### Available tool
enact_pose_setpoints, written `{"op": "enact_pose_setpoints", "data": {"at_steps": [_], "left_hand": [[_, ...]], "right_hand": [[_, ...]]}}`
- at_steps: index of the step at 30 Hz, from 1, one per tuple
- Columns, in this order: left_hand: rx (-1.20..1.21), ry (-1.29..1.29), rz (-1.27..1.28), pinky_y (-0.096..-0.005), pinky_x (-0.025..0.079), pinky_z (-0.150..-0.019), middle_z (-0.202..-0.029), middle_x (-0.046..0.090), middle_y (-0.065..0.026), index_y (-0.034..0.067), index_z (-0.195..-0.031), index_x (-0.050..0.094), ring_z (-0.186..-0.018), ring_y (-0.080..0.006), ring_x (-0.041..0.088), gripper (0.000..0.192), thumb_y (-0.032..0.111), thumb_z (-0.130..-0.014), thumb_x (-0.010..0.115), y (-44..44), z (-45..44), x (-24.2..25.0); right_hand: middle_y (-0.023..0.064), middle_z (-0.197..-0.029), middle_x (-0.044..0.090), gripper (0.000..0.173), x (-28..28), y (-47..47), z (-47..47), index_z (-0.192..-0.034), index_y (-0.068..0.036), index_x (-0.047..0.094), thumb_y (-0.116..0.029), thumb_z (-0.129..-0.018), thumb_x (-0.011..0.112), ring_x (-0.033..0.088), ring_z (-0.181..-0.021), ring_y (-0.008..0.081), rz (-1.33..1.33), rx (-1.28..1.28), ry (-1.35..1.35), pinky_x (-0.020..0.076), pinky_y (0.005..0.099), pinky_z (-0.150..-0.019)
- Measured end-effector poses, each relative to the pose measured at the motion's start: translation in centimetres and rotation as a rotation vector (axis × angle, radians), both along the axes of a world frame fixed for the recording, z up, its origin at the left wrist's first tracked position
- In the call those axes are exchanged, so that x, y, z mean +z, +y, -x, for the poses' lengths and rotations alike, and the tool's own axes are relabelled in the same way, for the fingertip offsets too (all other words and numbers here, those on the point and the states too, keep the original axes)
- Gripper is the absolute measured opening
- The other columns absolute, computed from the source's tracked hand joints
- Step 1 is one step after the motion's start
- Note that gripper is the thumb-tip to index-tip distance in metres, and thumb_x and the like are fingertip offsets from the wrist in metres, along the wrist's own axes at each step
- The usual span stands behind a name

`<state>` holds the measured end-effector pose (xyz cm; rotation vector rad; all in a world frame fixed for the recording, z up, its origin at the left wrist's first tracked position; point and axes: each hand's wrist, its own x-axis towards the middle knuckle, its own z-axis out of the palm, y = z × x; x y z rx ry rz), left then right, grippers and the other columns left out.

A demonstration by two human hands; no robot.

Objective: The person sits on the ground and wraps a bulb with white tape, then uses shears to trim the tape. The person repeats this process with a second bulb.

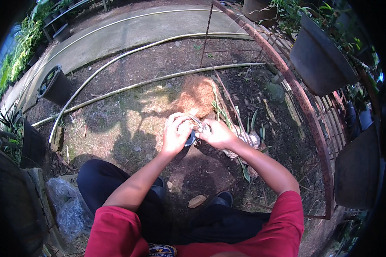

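Note:
My left hand [177, 132] curls its fingers around a pale fibrous bundle [184, 127], much of it hidden by the fingers and bright glare. Facing it, my right hand [218, 133] grips a small grey metal tool [195, 120] that looks like scissors or pliers; its tip points toward the left hand. Just under the hands a dark blue round object [191, 139] shows in part. A heap of brown coconut fibre [196, 96] lies on the soil beyond them. Beside my right forearm are several string-wrapped root balls [251, 138] with long variegated leaves [222, 110].
A rusty metal frame [289, 77] curves along the right, with large black pots [321, 57] behind it. A pale hose [115, 59] and a pole [154, 78] cross the ground ahead. A black pot [59, 86] and a clear plastic bag [71, 205] stand left.

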<state>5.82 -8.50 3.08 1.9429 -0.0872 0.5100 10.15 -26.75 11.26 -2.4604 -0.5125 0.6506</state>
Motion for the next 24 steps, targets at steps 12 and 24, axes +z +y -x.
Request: {"op": "enact_pose_setpoints", "data": {"at_steps": [12,24], "left_hand": [[-0.217,0.492,0.757,-0.0263,0.051,-0.083,-0.109,0.066,-0.0072,-0.004,-0.121,0.057,-0.095,-0.0113,0.063,0.033,0.011,-0.092,0.064,0.3,-0.8,0.1],[-0.108,0.410,0.635,-0.0279,0.051,-0.087,-0.106,0.067,-0.0078,-0.003,-0.119,0.058,-0.096,-0.0128,0.063,0.033,0.006,-0.088,0.066,0.2,-0.6,-0.1]], "right_hand": [[0.0178,-0.107,0.068,0.047,-3.7,-1.1,-0.9,-0.117,0.001,0.059,-0.034,-0.089,0.069,0.064,-0.100,0.0259,-0.366,0.102,0.175,0.0473,0.0361,-0.091],[0.0253,-0.106,0.066,0.044,-0.7,-0.4,0.3,-0.113,0.002,0.056,-0.030,-0.084,0.063,0.063,-0.102,0.0398,0.048,0.092,-0.108,0.0488,0.0459,-0.090]]}}
